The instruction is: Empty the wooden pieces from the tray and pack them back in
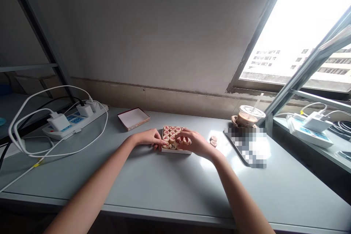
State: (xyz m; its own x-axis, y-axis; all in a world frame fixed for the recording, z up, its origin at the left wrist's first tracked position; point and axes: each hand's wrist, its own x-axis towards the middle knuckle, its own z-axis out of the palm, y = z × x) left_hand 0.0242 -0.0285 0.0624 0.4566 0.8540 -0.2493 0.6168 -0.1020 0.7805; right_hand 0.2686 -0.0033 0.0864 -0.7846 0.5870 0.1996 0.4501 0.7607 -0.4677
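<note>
An open box (177,151) of round, pale wooden xiangqi pieces (172,138) with red and dark characters lies at the middle of the desk. My left hand (150,138) is closed at the box's left edge, its thumb and fingers gripping the side. Over the right part of the box is my right hand (193,140), fingers bent down around a piece among the others; the hand hides several pieces there. Two loose pieces (213,140) lie on the desk just right of the box.
The box lid (134,118) lies at the back left. Power strips (75,120) with white cables spread over the left side. At the right stand a drink cup with a straw (250,114) and a tray-like flat object (238,148), partly blurred. Another power strip (311,129) is farther right.
</note>
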